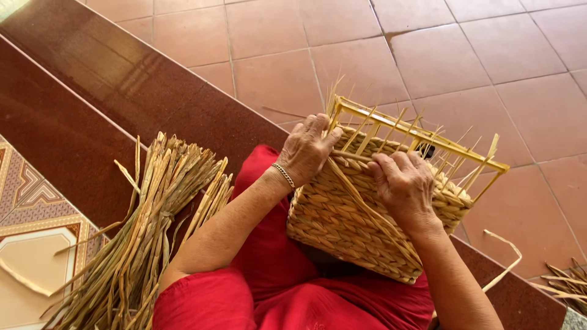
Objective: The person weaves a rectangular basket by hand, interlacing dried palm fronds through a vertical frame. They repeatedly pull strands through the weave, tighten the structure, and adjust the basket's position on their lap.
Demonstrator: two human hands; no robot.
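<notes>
Mostly woven: basket (pixel 361 226) on the lap, walls plaited nearly to the yellow frame (pixel 422 135), bare stakes left at the top. Left hand (pixel 307 150) and right hand (pixel 402 183) both pinch a strand (pixel 351 156). Reed bundle (pixel 147 232) just beside.

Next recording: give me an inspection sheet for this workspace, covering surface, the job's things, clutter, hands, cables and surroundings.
Surface: dark red polished stone step, with the person's red-clothed lap under the work.
Job's things: half-woven straw basket on a yellow rectangular frame, upright strands poking past the rim.
Clutter: bundle of dried straw stalks on the step at the person's left; loose strands at the right edge.
Hands: left hand grips the basket's top corner, a bracelet on its wrist; right hand presses the woven rim.
Cables: nothing seen.
Surroundings: terracotta floor tiles; patterned tiles lower left.
</notes>
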